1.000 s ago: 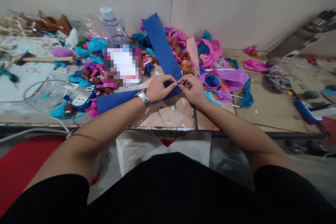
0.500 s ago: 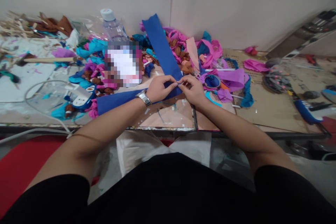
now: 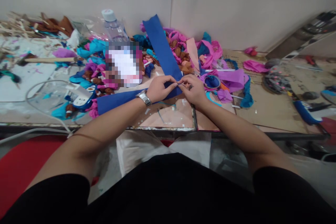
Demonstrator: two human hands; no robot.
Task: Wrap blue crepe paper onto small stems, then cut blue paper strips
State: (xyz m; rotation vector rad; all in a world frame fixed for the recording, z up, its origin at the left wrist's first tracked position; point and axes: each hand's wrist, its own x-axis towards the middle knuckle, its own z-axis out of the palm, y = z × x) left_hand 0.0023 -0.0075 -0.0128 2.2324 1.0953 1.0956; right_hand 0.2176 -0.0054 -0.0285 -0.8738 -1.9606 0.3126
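Observation:
A long dark-blue strip of cloth (image 3: pixel 162 47) runs from the wall down to my hands, bends there and goes off to the left under my left forearm. My left hand (image 3: pixel 159 89), with a metal watch (image 3: pixel 144 98) at the wrist, pinches the strip's edge at the bend between thumb and forefinger. Against it, tip to tip, my right hand (image 3: pixel 195 91) pinches the same edge. A small dark thing shows between the curled fingers of the right hand; its kind is too small to tell. The exact contact point is hidden by the fingertips.
Behind my hands lie heaps of pink, brown and teal cloth pieces (image 3: pixel 181 42). A roll of tape (image 3: pixel 212 82) is right of my right hand. Leftward are a pixelated phone-like screen (image 3: pixel 126 63), a clear bottle (image 3: pixel 114 28), a hammer (image 3: pixel 49 59) and a white cable (image 3: pixel 39 84).
Both hands stay at the same spot on the blue strip. The right hand's fingers have curled slightly, and a small dark thing now shows among them.

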